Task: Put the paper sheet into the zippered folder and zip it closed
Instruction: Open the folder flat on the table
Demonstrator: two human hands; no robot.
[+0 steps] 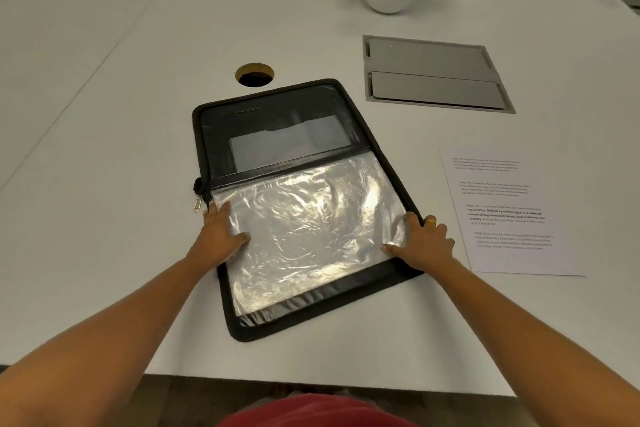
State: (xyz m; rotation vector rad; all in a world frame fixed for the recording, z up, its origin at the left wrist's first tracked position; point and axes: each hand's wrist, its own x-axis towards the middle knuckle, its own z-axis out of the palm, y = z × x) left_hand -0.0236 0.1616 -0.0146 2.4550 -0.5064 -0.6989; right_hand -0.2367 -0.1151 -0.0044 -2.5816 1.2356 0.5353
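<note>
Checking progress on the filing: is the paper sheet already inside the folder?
No, the paper sheet lies flat on the table to the right of the open zippered folder, outside it.

Only print in view: four paragraphs on the paper sheet (509,215) lying on the surface (104,114). Too small and blurred to read. Third block has bold lines, words still not legible.

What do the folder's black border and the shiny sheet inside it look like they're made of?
The border looks like black synthetic fabric or faux leather, matte; I cannot tell which. The shiny sheet looks like thin clear plastic film: glossy, wrinkled, catching glare.
</note>
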